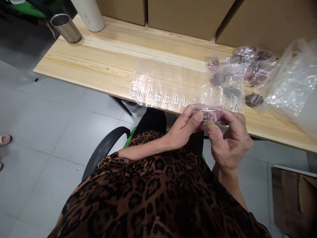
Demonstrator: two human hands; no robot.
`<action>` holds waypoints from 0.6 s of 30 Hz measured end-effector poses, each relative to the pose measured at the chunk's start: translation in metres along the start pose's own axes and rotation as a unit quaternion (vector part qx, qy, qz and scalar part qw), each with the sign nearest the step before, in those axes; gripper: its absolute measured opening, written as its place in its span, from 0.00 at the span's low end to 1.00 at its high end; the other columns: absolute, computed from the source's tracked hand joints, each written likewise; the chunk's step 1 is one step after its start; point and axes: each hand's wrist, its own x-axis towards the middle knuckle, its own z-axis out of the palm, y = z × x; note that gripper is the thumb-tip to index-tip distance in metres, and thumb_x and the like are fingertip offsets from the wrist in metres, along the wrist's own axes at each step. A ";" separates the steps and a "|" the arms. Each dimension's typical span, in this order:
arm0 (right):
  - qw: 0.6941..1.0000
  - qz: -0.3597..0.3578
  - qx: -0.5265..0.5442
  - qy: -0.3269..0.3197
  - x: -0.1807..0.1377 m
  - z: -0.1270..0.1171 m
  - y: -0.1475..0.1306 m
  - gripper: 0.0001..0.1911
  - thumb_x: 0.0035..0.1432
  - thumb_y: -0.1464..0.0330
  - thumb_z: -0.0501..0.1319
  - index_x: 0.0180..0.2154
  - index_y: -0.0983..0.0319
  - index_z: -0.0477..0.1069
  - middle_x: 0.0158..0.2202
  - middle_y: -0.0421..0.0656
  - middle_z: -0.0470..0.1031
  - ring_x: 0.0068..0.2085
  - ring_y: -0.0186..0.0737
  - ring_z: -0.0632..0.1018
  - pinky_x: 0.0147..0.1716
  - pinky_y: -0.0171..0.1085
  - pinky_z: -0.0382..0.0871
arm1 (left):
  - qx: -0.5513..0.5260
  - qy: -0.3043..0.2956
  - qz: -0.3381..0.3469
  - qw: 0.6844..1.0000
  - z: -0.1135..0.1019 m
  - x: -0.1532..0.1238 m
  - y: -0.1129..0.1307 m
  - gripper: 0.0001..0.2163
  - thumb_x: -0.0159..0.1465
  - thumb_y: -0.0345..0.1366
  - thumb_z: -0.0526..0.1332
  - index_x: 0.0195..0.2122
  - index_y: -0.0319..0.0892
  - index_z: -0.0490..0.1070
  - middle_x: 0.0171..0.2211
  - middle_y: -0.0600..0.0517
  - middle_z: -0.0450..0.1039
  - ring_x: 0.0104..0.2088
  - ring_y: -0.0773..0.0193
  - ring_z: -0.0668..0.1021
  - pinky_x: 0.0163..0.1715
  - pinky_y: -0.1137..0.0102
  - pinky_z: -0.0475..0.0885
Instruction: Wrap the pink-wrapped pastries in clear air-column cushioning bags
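Both my hands hold a small clear bag with a pink item inside (210,116), just below the front edge of the wooden table (99,62). My left hand (184,130) pinches its left end with thumb and fingers. My right hand (229,140) grips its right end, thumb pressed on top. A row of several empty clear bags with white labels (160,86) lies overlapped on the table straight ahead. To the right is a heap of pink and dark packed items (245,71).
A large crumpled clear plastic bag (294,86) lies at the table's right. A steel cup (65,28) and a white cylinder (90,15) stand at the back left. Cardboard boxes (188,16) line the back. A black chair armrest (106,148) curves at my left.
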 end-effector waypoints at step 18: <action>0.995 0.037 0.084 0.032 0.001 0.002 0.012 0.14 0.61 0.60 0.72 0.47 0.55 0.83 0.43 0.43 0.80 0.45 0.43 0.81 0.46 0.45 0.75 | 0.075 -0.030 -0.004 0.997 -0.011 -0.001 -0.002 0.25 0.66 0.57 0.70 0.57 0.48 0.82 0.60 0.48 0.80 0.61 0.52 0.81 0.58 0.60 0.81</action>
